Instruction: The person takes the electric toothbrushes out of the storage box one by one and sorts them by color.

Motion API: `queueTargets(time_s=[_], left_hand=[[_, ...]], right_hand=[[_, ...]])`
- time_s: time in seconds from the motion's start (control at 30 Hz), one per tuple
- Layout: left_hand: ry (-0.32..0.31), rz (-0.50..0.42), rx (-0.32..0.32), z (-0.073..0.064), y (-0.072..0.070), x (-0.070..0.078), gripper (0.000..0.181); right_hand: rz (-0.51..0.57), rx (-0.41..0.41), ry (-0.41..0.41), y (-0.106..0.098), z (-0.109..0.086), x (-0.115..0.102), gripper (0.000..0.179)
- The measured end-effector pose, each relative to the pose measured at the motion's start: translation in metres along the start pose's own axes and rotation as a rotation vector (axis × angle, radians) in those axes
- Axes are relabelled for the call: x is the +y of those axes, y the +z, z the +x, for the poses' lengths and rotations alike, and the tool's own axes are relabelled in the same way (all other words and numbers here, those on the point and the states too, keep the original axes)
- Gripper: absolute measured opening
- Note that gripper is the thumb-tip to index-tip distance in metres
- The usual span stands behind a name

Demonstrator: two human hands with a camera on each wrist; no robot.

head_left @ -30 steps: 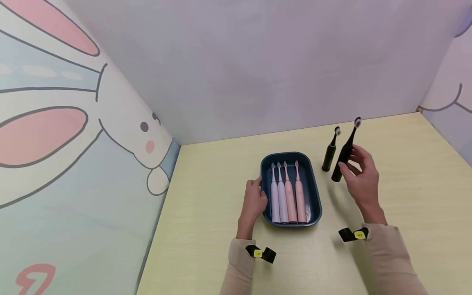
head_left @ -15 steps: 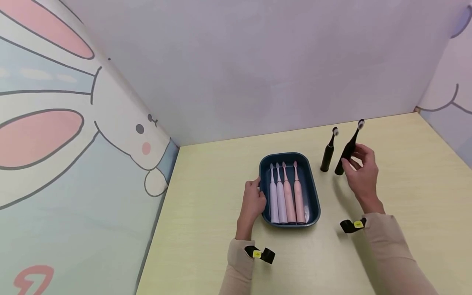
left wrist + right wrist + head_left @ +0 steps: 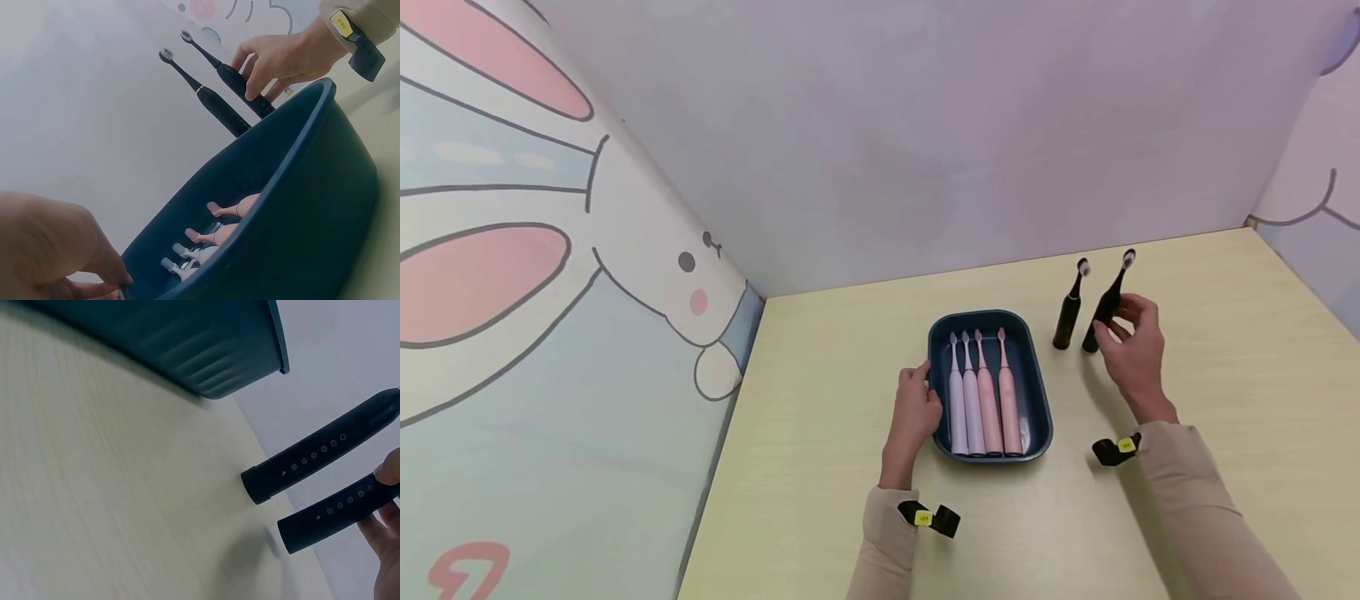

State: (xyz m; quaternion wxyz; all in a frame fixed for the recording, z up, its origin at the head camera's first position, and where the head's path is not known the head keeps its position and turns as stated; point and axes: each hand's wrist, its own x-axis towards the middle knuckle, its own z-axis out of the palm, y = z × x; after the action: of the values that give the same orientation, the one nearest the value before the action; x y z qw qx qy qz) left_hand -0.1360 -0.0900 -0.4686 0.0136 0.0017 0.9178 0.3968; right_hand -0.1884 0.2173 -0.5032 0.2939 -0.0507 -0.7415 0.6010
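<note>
Hands [image 3: 916,407] [image 3: 1133,348] on tray [image 3: 1037,400] and black toothbrush [image 3: 1105,312], second toothbrush [image 3: 1066,322] upright between.

Head view: high, looking forward and down, widest, whole tray [image 3: 1034,400] in frame. Left wrist view: low, tilted, close at the tray's rim, facing across it toward two black toothbrushes [image 3: 222,112]. Right wrist view: tilted, close over tabletop [image 3: 94,487]. Wrist views share tray, both black toothbrushes.

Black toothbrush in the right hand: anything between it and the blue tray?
Yes, the other black toothbrush stands upright between the held brush and the far right part of the tray. Nearer the head camera, nothing visible lies between.
</note>
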Motion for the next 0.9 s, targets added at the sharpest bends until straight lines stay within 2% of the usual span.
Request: queueTargets(time_s=[0.4,0.9], left_hand=[[-0.007,0.005,-0.005,0.0005,0.0004,0.0002,0.048],[-0.015,0.007,-0.02,-0.0027,-0.0077,0.0029,0.048]], right_hand=[[-0.027,0.003,0.006,0.0047,0.0,0.0083,0.052],[-0.079,0.005,0.0,0.0048,-0.0053,-0.0004,0.049]])
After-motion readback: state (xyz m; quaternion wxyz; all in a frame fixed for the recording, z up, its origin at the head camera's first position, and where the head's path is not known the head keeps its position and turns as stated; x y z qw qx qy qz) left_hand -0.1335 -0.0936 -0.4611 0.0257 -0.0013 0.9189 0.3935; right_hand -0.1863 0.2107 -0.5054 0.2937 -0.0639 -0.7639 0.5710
